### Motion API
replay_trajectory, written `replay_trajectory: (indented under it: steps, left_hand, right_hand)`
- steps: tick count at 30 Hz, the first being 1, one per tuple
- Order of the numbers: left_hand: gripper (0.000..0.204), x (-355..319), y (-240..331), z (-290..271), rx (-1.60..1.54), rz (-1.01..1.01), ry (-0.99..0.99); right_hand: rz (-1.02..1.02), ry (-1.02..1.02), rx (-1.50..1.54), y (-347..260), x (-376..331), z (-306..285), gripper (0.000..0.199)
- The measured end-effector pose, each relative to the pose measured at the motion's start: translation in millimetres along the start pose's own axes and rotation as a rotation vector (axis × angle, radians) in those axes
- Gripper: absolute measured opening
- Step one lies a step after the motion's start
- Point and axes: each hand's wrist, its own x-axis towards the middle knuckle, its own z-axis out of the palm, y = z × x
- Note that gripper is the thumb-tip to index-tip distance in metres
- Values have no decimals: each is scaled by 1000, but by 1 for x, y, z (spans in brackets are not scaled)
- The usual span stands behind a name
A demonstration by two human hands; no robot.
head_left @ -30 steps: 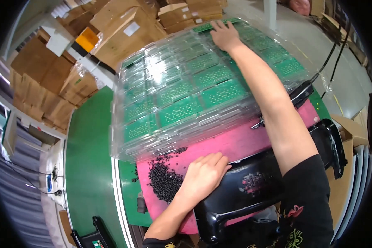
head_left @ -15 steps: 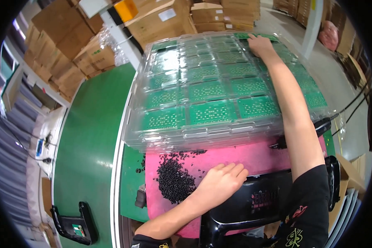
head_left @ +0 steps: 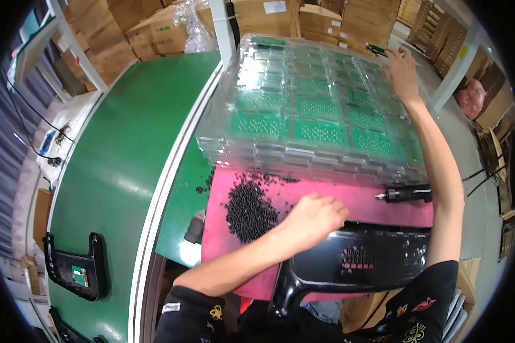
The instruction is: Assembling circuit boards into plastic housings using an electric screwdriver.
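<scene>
One green circuit board (head_left: pixel 376 50), in the head view, is pinched in the right hand (head_left: pixel 403 73) by the far right corner of the stacked clear trays (head_left: pixel 320 154). The left hand (head_left: pixel 316 217) lies at the edge of a black plastic housing (head_left: pixel 320 262); whether it grips, I cannot tell.

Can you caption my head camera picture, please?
Right hand holds a green circuit board; left hand at edge of black plastic casing.

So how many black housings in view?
3: first housing at left hand; second housing, holding a board, on green surface; third housing cut off, lower left. More may be hidden.
</scene>
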Motion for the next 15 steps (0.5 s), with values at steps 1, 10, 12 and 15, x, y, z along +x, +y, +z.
replay_trajectory:
  steps: [1, 10, 12, 15]
  left_hand:
    - [18, 1, 3, 0, 41, 15, 23]
    - [78, 8, 24, -44, 88, -83, 583]
    - [82, 11, 30, -45, 62, -47, 585]
    - [83, 9, 37, -40, 83, 102, 499]
  right_hand:
    - [-5, -16, -9, 2, -3, -26, 41]
    - [89, -95, 963, -79, -72, -248, 12]
    - [92, -149, 1010, -88, -90, -270, 12]
    - [170, -233, 1111, -100, -108, -294, 12]
